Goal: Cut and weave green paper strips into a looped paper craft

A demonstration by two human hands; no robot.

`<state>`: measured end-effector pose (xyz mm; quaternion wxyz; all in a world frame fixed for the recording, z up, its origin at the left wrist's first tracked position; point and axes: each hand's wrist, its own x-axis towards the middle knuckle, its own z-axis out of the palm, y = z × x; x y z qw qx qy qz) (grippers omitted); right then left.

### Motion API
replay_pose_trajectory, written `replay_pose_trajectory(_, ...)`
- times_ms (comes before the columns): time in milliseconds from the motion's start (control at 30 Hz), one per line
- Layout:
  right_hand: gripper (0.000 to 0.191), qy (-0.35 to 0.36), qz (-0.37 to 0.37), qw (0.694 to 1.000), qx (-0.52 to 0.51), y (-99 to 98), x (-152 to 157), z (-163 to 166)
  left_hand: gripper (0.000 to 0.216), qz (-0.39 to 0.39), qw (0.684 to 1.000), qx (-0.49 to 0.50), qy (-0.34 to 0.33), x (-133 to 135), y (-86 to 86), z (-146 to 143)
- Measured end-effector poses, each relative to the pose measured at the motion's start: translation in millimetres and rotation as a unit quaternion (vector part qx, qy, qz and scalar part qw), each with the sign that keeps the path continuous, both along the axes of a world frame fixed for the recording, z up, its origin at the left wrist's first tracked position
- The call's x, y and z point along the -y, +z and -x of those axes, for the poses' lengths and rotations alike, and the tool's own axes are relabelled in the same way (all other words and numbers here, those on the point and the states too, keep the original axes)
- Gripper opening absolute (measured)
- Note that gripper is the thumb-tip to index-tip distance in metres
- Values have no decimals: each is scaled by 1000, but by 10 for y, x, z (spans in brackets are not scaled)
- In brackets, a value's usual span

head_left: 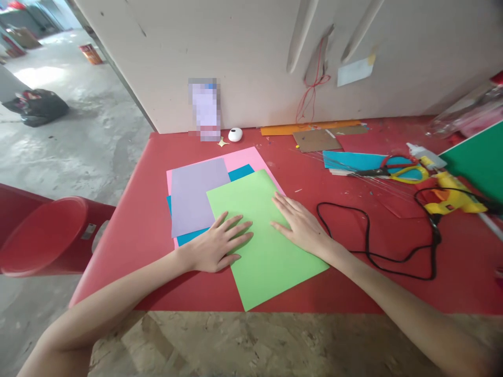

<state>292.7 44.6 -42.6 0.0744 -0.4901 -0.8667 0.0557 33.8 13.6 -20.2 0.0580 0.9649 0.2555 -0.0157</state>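
Note:
A light green sheet of paper (pixel 263 251) lies at a slant on the red table, over part of a purple sheet (pixel 198 193), a blue sheet (pixel 241 173) and a pink sheet (pixel 249 156). My left hand (pixel 218 241) rests flat on the green sheet's left edge with its fingers spread. On the right edge of the same sheet lies my right hand (pixel 301 225), palm down and fingers stretched out. Neither hand grips anything. The blue and pink sheets are mostly hidden under the others.
Scissors (pixel 404 170), a yellow glue gun (pixel 451 199) with a looping black cord (pixel 369 246), and a white glue bottle (pixel 426 155) lie to the right. A small white round object (pixel 235 134) stands at the back. A red stool (pixel 43 235) is left of the table (pixel 133 209).

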Motion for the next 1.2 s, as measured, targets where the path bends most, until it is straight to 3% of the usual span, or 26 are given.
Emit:
replay_pose_trajectory(267,72,-10,-13,1000,4,-56,-29,-35,52,5,1000,12,2,-2,-9,-3)
replay_pose_trajectory(467,80,1,-12,1000,5,37,-56,-49,48,18,999,37,10,-22,66,-16)
replay_pose_trajectory(633,78,31,-27,999,16,131,188,44,51,21,998,53,35,-33,172,97)
replay_pose_trajectory(833,68,54,-85,994,48,65,477,168,69,-49,995,45,74,57,9,167)
replay_pose_trajectory(967,71,52,-39,998,10,27,459,143,76,-70,995,19,72,99,-82,155)
replay_pose_trajectory(1200,60,19,2,997,-70,28,262,194,75,-71,995,-3,64,93,-77,155)
